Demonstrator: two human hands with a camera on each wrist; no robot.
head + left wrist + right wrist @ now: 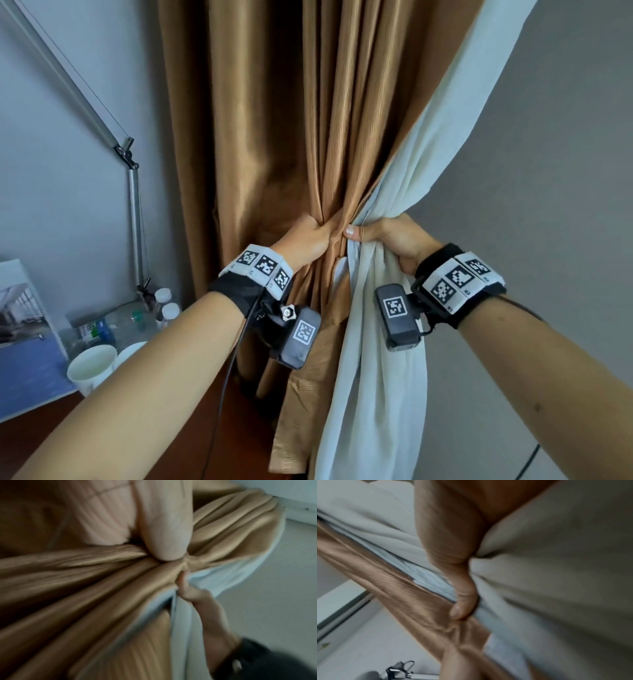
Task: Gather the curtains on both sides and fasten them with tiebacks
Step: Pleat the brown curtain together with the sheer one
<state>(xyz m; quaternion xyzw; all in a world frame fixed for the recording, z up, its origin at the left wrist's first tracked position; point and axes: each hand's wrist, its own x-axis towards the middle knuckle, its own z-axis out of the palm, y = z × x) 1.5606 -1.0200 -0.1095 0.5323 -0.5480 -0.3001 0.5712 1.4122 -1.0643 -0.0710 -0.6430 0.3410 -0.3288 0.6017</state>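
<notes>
Bunching soft, slippery folds at waist height, the left hand [310, 238] grips the brown curtain [274, 120] while the right hand [390, 238] grips its white lining [428, 154]. Pliant fabric likely holds best squeezed at this narrow waist; no tieback is visible.

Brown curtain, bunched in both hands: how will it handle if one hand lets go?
Probably floppy: the brown curtain pinches into tight folds where the left hand grips it. Its sheen hints it may slip. The white lining held by the right hand hangs limp, so the bundle would likely spread.

left hand [310, 240] fingers buried in curtain [274, 120], wrist views blurred
</notes>
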